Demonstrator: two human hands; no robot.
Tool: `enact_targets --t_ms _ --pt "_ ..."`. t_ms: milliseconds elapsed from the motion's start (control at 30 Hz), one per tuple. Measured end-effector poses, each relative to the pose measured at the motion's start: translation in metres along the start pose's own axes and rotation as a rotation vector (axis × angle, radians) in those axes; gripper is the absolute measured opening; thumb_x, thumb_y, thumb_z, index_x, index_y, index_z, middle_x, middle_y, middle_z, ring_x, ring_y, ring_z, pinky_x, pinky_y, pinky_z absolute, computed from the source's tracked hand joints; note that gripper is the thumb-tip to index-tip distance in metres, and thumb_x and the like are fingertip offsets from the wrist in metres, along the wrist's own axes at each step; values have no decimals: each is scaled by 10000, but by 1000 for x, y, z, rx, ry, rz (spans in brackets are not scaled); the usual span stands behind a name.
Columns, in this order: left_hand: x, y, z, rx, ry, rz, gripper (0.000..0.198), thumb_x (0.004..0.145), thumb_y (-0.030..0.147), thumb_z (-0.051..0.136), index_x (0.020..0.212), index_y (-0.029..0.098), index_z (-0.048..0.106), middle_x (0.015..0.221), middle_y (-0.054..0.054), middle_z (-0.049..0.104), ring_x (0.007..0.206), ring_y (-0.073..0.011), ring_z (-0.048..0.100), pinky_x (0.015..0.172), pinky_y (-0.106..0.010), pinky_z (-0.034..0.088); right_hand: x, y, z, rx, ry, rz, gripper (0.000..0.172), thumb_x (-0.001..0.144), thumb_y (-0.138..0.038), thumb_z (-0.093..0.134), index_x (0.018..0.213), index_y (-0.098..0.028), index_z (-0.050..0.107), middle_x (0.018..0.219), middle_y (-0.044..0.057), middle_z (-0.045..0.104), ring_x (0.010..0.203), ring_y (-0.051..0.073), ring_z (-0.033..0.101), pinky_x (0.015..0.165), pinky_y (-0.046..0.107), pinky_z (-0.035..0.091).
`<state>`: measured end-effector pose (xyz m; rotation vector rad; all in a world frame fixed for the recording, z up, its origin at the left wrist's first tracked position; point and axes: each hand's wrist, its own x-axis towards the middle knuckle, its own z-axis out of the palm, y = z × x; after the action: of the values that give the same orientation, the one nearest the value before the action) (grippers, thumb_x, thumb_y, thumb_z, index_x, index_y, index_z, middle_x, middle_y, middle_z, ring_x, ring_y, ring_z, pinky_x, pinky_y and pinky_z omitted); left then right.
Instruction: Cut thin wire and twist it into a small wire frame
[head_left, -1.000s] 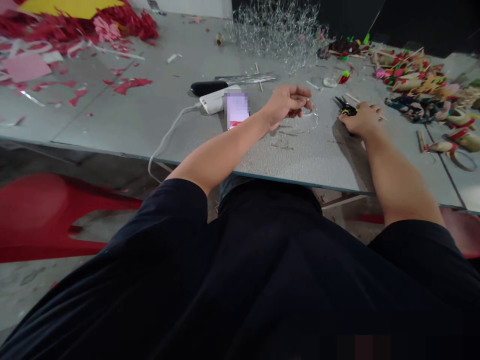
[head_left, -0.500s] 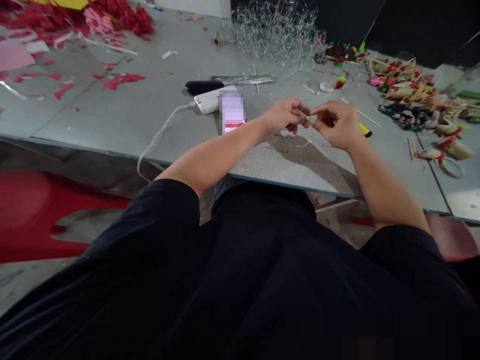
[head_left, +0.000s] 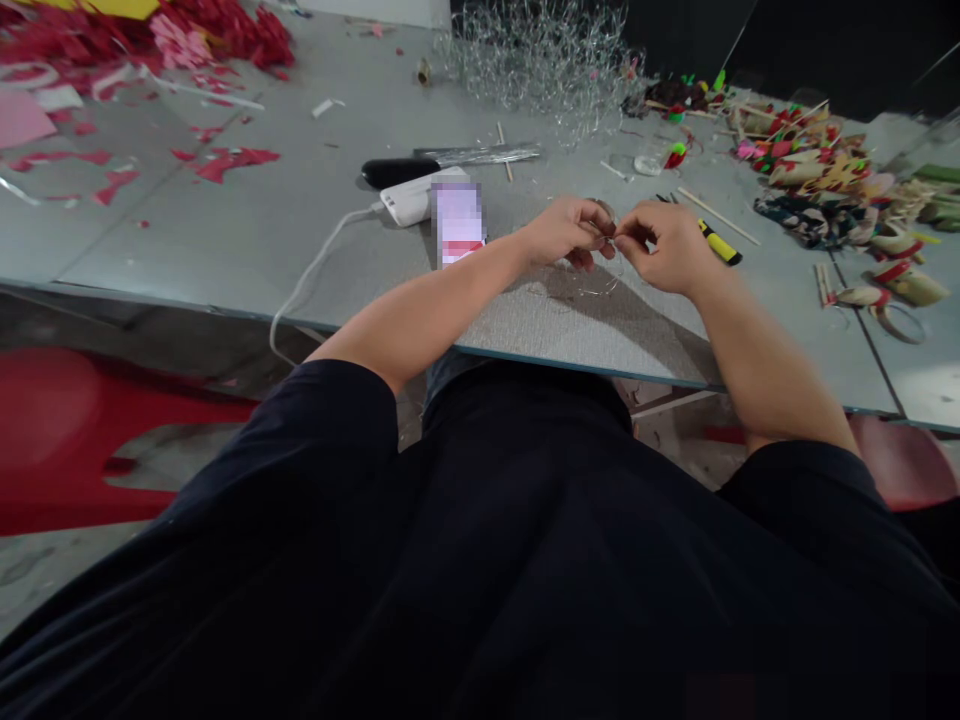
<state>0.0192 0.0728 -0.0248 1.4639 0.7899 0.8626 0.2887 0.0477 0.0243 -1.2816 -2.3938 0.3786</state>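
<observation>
Over the grey table, my left hand (head_left: 571, 232) and my right hand (head_left: 660, 246) meet fingertip to fingertip. Both pinch a thin shiny wire (head_left: 600, 290), which curves down below the fingers. What lies right between the fingertips is too small to make out. Just right of my right hand is a yellow and black cutter (head_left: 720, 243). A lit phone (head_left: 459, 222) lies left of my left hand, beside a white power bank (head_left: 409, 202) with a cable.
Tangled silver wire (head_left: 540, 65) is heaped at the back. A black-handled tool (head_left: 400, 173) lies behind the phone. Red paper scraps (head_left: 232, 162) are at the left, small craft figures (head_left: 817, 175) at the right. A red stool (head_left: 52, 430) stands at the lower left.
My right hand has shifted slightly left, its fingertips drawn closer together, and more of the yellow cutter shows. The view has moved a little, so the table items appear further left.
</observation>
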Motion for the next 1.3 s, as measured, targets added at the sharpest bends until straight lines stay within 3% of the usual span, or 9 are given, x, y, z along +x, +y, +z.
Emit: enact_targets --t_ms 133,300,467,633,800,1000,1167,1300 --pt "0 3 -1 -86 37 -17 168 970 144 875 1132 189 867 1062 -88 955 826 -180 885 822 -314 647 -2 6 -3 -1 41 -92 320 1152 -719 886 1170 -403 837 1272 85 867 1322 430 814 1355 650 623" --pt "1 3 -3 -140 111 -58 218 941 199 908 1159 207 903 1082 -105 971 1013 -251 937 938 -354 698 -4 2 -4 54 10 38 430 1163 -838 864 1224 -413 842 1287 40 935 1283 375 782 1325 596 648" --pt "2 1 -4 -185 106 -54 182 975 188 879 1156 188 903 1100 -118 967 1051 -266 951 967 -379 712 -2 1 1 108 7 66 459 1077 -818 971 1222 -403 839 1240 50 939 1330 401 788 1338 622 633" --pt "-1 0 -2 -108 36 -112 236 940 220 1045 1108 194 880 1071 -120 956 1039 -273 957 1044 -423 735 -3 -1 3 149 -17 122 477 1048 -772 1016 1323 -418 855 1210 49 918 1471 451 790 1283 643 675" --pt "-7 2 -2 -60 -69 -95 284 881 225 1086 1098 203 904 1106 -135 967 1012 -267 937 1008 -426 749 -3 4 3 149 -24 113 445 1014 -750 1039 1252 -428 846 1218 40 903 1402 433 827 1241 626 717" --pt "-3 -6 -6 17 -140 -37 264 905 322 1105 1035 230 895 1083 -108 940 941 -239 905 923 -397 733 -4 -2 7 215 -21 63 338 991 -581 1039 1146 -370 826 1188 85 859 1346 432 816 1232 643 704" --pt "4 -16 -5 86 -163 55 106 1042 203 938 1037 243 840 980 -43 877 809 -189 832 783 -389 634 -5 -10 6 157 -3 -41 227 1053 -535 935 1100 -356 803 1116 65 850 1149 370 810 1246 594 685" --pt "1 -10 -4 131 -185 109 135 1122 99 779 1069 221 799 910 3 826 732 -145 753 739 -383 572 -7 -7 2 154 -25 -88 74 1135 -345 817 1084 -325 768 1094 62 821 1040 293 730 1137 490 662"
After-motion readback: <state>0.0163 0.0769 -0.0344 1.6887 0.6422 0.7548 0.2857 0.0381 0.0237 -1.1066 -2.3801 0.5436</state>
